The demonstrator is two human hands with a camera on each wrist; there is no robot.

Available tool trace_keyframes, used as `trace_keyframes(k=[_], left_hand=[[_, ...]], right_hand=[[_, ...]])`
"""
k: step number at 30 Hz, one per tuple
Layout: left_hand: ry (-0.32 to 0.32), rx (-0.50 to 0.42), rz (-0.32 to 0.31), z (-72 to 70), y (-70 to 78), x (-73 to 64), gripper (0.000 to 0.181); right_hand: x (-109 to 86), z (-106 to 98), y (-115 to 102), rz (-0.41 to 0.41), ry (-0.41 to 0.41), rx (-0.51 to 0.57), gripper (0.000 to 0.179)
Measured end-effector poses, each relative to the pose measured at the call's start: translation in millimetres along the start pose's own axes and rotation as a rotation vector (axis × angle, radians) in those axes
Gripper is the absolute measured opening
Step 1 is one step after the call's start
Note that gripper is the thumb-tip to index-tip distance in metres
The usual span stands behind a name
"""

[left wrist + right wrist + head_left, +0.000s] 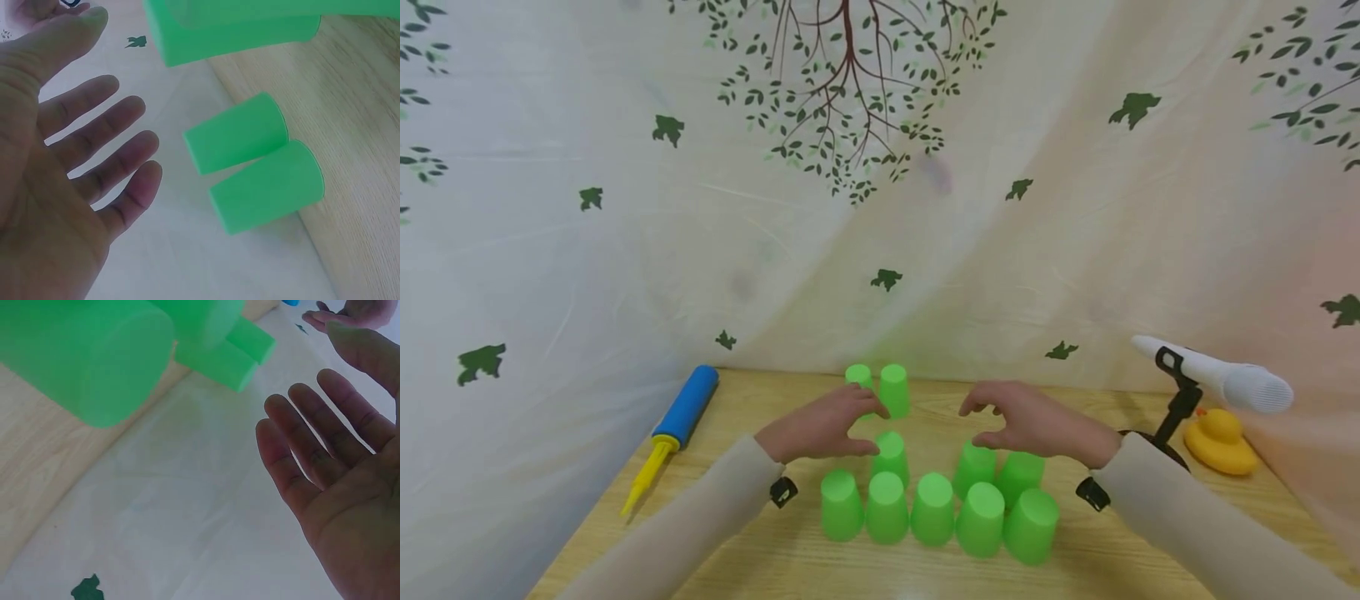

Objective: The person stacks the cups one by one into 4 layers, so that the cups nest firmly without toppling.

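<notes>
Green cups stand upside down on the wooden table [760,533]. Several form a front row, including a middle cup [933,510]. Behind it stand a single cup [891,457] on the left and a pair, one of them a cup [976,468], on the right. Two more, one a cup [894,392], are at the back. My left hand [823,423] hovers above the left side of the group, fingers spread and holding nothing. Over the right pair, my right hand [1026,421] is likewise empty, its palm facing the left hand. Both wrist views show loosely extended fingers apart from the cups.
On the left lies a blue and yellow hand pump [681,425]. At the right are a white microphone [1225,375] on a black stand [1180,408] and a yellow rubber duck [1219,442]. A pale cloth with leaf prints [775,275] hangs behind the table.
</notes>
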State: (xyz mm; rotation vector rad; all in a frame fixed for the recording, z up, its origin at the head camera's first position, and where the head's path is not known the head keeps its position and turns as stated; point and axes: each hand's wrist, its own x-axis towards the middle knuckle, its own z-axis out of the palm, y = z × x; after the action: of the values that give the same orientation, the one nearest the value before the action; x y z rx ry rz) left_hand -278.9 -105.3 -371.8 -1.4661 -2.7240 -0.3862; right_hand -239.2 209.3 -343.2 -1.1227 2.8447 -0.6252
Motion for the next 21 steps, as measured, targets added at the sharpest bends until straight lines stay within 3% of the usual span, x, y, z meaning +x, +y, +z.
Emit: trace_keyframes(k=[8,21], left_hand=[[-0.042,-0.01,-0.01,4.0,0.1,4.3,0.044],[-0.098,0.018,0.026,12.3,-0.2,15.3,0.038]], right_hand=[[-13.5,13.1,10.6,0.016,-0.053,0.03,0.032],[-13.1,27.1,19.1,0.026,-0.068,0.069,0.03]])
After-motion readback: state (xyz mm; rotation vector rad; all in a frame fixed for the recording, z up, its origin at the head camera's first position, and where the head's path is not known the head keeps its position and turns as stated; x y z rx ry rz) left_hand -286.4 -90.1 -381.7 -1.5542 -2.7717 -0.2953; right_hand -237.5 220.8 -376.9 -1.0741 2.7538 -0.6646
